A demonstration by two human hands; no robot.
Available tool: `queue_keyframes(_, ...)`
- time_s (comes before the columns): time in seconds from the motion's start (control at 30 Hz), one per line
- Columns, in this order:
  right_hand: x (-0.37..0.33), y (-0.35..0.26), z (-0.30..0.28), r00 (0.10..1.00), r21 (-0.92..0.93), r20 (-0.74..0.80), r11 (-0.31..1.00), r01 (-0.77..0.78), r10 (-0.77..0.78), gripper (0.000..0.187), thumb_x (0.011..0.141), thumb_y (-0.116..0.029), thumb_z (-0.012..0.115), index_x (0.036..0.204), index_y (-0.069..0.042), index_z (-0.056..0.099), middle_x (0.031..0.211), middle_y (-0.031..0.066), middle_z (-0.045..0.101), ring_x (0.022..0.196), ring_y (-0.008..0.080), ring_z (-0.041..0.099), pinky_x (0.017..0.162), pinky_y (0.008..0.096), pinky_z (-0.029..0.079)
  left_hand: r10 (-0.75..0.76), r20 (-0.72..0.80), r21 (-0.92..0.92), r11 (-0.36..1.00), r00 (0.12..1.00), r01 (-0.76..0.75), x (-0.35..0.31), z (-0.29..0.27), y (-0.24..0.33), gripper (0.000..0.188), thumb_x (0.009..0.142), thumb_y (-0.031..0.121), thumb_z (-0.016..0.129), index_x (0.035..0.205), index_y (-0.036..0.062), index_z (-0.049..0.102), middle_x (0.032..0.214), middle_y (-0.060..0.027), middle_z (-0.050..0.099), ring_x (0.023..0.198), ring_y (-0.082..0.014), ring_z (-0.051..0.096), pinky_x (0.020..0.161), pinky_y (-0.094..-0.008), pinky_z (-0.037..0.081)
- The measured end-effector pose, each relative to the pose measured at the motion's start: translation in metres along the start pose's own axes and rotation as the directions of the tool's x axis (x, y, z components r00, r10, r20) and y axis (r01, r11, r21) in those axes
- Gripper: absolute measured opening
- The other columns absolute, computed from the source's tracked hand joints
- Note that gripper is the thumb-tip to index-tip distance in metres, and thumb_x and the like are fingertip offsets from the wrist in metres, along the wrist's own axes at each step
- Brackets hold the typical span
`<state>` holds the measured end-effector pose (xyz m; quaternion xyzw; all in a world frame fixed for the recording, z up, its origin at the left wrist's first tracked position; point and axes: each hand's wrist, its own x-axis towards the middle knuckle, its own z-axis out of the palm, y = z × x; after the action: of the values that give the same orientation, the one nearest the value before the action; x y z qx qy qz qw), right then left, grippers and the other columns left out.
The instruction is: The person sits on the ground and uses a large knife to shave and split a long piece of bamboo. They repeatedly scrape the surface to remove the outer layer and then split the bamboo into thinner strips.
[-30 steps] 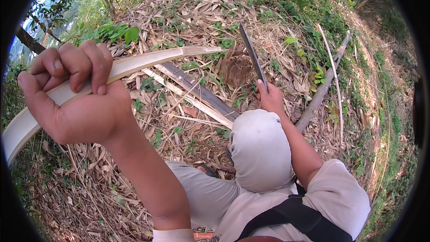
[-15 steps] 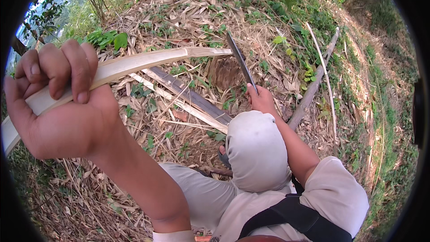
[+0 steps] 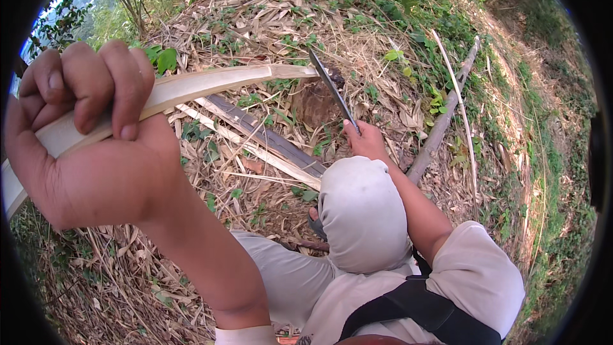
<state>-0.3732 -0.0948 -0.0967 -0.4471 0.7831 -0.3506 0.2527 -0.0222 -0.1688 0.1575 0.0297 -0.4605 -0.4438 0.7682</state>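
A long pale strip of split wood, perhaps bamboo (image 3: 223, 78), runs from the left edge toward the middle. My left hand (image 3: 96, 115) is closed round its near part, raised high on the left, palm up. The strip's far end reaches the top of a brown tree stump (image 3: 311, 107), where a machete (image 3: 330, 83) meets or crosses it; whether the blade touches is hard to tell. My right hand (image 3: 365, 140) grips the machete's handle, beyond my knee, with the dark blade slanting up and left.
Below the strip lie a dark split pole (image 3: 271, 137) and a pale split length (image 3: 255, 151). To the right rest a grey log (image 3: 444, 121) and a thin pale stick (image 3: 464, 112). Dry leaves and green plants cover the sloping ground. My bent knee (image 3: 363, 211) stands in front.
The machete's tip has swung slightly left, together with the strip's far end. My left hand has shifted a little to the right, still round the strip.
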Motion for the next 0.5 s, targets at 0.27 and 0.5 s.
queue_keyframes(0.27, -0.007, -0.049, -0.029, 0.914, 0.061, -0.053, 0.913, 0.404, -0.402, 0.030, 0.103, -0.030, 0.059, 0.095, -0.002, 0.065, 0.060, 0.0082, 0.053, 0.053, 0.0150, 0.049, 0.053, 0.0333, 0.042, 0.006, 0.016, -0.047, 0.999, 1.000, -0.005, 0.001, 0.002, -0.003, 0.040, 0.104, 0.038, 0.033, 0.078, 0.0085, 0.041, 0.051, -0.0012, 0.028, 0.036, -0.0108, 0.022, 0.035, -0.0257, 0.019)
queue_keyframes(0.5, 0.000, -0.054, -0.016, 0.954, -0.307, 0.169, 0.906, 0.291, -0.249, 0.036, 0.104, -0.037, 0.052, 0.095, -0.003, 0.060, 0.074, 0.0207, 0.064, 0.066, 0.0442, 0.061, 0.062, 0.0497, 0.048, 0.043, 0.026, -0.118, 0.992, 0.999, -0.040, 0.004, 0.014, -0.009, 0.046, 0.108, 0.040, 0.029, 0.079, 0.0076, 0.043, 0.049, -0.0012, 0.028, 0.033, -0.0105, 0.021, 0.029, -0.0246, 0.017)
